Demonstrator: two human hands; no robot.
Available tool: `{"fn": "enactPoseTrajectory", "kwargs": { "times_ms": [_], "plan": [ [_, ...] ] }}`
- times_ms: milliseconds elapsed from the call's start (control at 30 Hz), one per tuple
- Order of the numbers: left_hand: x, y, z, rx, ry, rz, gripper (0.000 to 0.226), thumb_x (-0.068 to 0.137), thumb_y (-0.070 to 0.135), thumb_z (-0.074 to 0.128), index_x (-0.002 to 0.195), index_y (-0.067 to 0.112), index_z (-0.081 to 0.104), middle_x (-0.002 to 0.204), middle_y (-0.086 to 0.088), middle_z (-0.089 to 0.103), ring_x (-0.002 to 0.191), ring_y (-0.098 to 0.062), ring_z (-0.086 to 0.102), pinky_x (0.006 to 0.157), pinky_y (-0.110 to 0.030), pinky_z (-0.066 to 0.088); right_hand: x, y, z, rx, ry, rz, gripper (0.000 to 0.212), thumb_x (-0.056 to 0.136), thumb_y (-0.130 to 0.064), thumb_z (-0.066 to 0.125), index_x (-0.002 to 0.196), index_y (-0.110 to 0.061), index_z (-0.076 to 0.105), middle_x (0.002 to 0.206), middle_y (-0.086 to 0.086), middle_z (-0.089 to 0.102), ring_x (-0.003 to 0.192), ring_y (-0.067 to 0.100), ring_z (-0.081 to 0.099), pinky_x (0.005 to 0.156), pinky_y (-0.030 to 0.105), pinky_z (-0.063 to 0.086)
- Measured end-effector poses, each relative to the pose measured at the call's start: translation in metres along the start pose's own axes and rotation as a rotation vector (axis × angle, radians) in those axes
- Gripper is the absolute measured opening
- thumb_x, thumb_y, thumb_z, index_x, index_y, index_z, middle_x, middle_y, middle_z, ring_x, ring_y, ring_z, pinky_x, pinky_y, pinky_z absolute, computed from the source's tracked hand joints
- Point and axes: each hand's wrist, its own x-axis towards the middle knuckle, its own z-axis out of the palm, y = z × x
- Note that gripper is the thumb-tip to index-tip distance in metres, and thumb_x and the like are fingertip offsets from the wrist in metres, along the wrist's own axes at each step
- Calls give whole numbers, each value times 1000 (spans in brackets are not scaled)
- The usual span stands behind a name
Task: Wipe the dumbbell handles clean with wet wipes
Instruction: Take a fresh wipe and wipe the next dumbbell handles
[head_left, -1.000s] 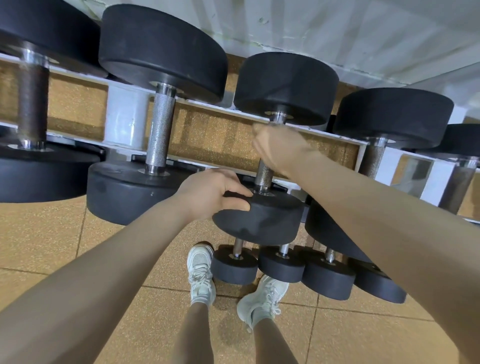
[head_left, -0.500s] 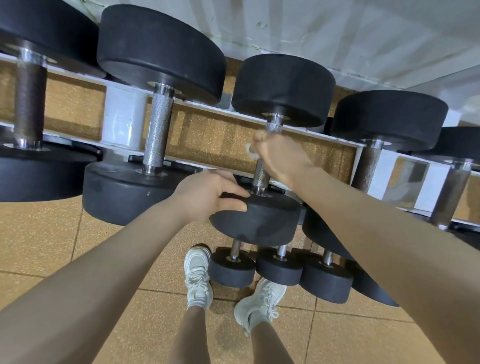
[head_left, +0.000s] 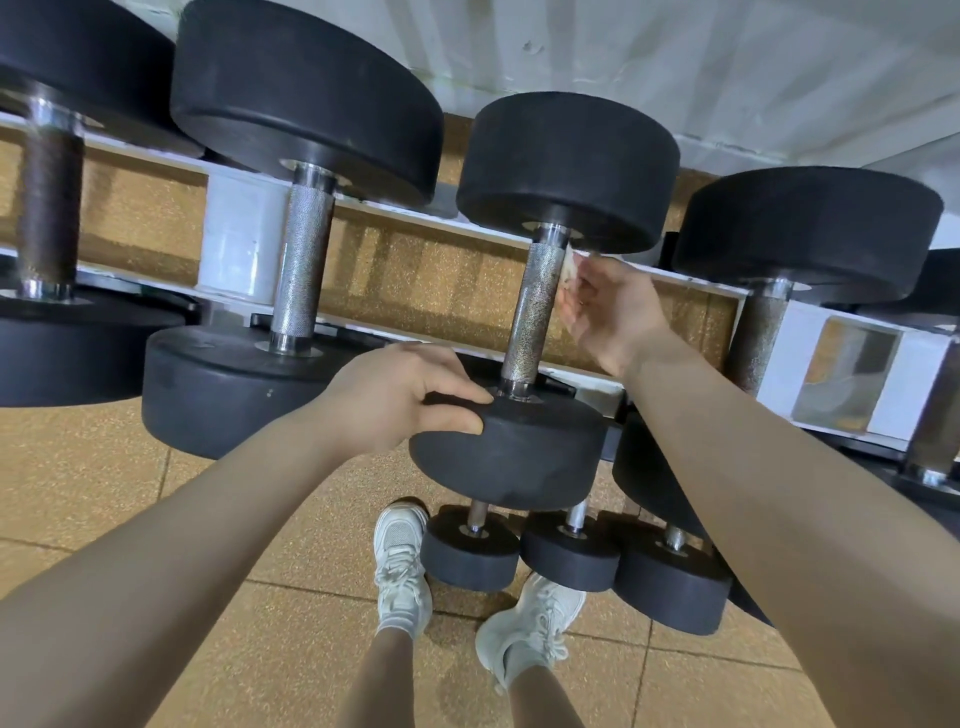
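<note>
Rack (head_left: 363, 210): carrying the dumbbell (head_left: 535, 312) between both hands.
Left hand (head_left: 395, 397): fingers curling over its near head.
Right hand (head_left: 608, 306): loosely pinching a wet wipe (head_left: 570, 270) beside the handle.
Hidden: most of the wipe.

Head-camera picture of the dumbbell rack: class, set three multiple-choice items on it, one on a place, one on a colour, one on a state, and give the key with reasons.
1. Where does the left hand rest?
A. on the near black rubber dumbbell head
B. on the floor
C. on a shoe

2. What colour are the lace-up shoes?
A. red
B. black
C. white

3. How is the small white wet wipe held?
A. it lies on the floor
B. the right hand pinches it beside the knurled metal handle
C. it hangs from the rack

Key: 1 A, fingers lie over that head's edge; 2 C, both shoes look white; 3 B, the wipe sits at the fingertips, right of the handle.
</note>
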Motion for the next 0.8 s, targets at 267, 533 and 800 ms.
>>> {"fn": "enactPoseTrajectory", "kwargs": {
  "times_ms": [267, 533, 800],
  "plan": [
    [1, 0, 0, -3, 6, 3, 35, 71, 45, 65, 105, 37, 68, 91, 33, 53, 84, 18, 50, 73, -6, 32, 20, 7, -19, -379, -135, 172, 36, 95, -15, 46, 130, -6, 48, 117, 9, 64, 97, 17, 65, 88, 33, 54],
    [0, 3, -2, 5, -9, -12, 33, 74, 41, 68, 106, 36, 69, 93, 31, 55, 95, 2, 54, 87, -22, 40, 18, 3, -26, -363, -58, 145, 26, 95, -13, 49, 120, -10, 50, 81, 4, 67, 71, 12, 65, 69, 26, 59],
    [1, 2, -1, 16, 7, -9, 32, 74, 42, 68, 106, 36, 69, 92, 29, 54, 90, 7, 49, 80, -8, 34, 17, 23, -21, -565, -207, 164, 28, 100, -10, 35, 123, -9, 51, 112, 8, 67, 99, 18, 66, 88, 33, 54]
  ]
}}
